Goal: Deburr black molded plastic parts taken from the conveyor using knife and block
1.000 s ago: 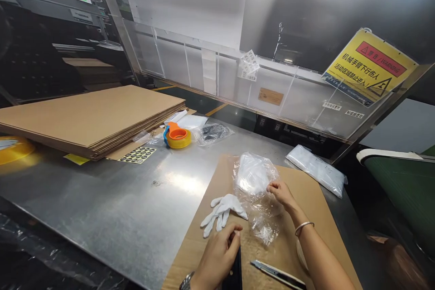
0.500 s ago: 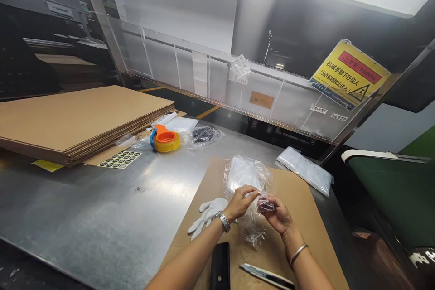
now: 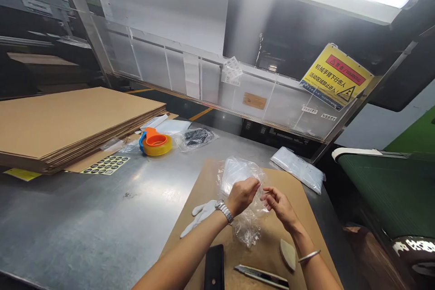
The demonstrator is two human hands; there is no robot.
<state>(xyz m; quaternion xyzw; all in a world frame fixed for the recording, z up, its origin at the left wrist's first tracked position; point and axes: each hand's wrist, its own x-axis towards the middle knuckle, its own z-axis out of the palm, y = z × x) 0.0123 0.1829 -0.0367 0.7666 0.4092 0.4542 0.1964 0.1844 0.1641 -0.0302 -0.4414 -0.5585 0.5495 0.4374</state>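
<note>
Head view: we log left grip (image 3: 242,195) and right grip (image 3: 279,204) both pinched shut on clear bag (image 3: 234,172), lifted over cardboard sheet (image 3: 204,186), near-right bench (image 3: 102,217). Dark piece in right grip earlier no longer seen.

Head-worn camera, single view. It looks forward and down from the near edge of the table (image 3: 102,217), with the left hand (image 3: 242,195) and right hand (image 3: 279,204) close below, low in the centre. The cardboard stack (image 3: 68,118) lies far left; the yellow warning sign (image 3: 335,77) hangs far right, beyond the table.
</note>
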